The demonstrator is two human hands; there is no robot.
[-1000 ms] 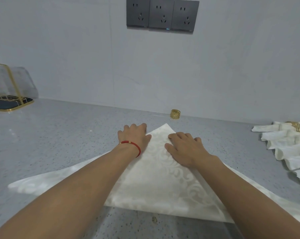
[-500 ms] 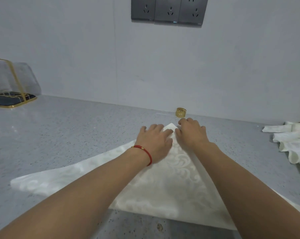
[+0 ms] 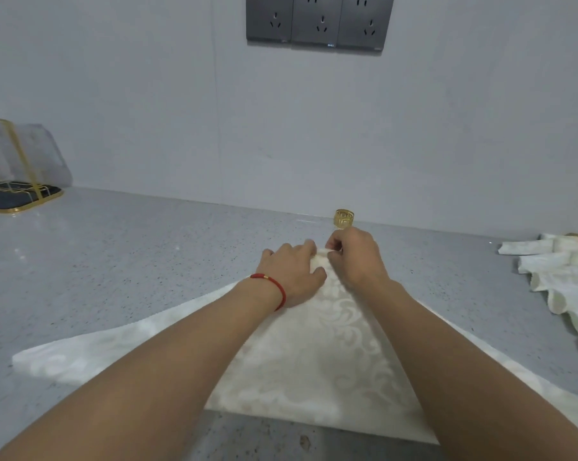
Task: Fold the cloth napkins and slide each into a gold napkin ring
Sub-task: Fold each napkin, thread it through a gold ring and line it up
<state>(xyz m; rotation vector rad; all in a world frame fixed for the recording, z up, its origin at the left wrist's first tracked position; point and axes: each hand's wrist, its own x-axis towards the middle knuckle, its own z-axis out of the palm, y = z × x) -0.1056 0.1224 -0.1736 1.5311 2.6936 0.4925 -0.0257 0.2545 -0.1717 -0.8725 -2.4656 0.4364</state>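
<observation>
A white damask napkin [image 3: 317, 354] lies on the grey counter, folded into a triangle with its tip pointing away from me. Both hands meet at that far tip. My left hand [image 3: 292, 271], with a red cord at the wrist, holds the tip from the left with curled fingers. My right hand [image 3: 354, 257] pinches the tip from the right, and the cloth is bunched slightly between them. A gold napkin ring [image 3: 344, 217] stands on the counter just beyond my right hand, near the wall.
Several rolled napkins [image 3: 560, 274] with gold rings lie at the right edge. A gold-framed wire rack [image 3: 18, 191] on a dark pad stands at the far left. Wall sockets [image 3: 319, 21] sit above the counter.
Both hands slid forward up the napkin from flat on its middle to its far tip, then curled onto the tip. The view shifted slightly.
</observation>
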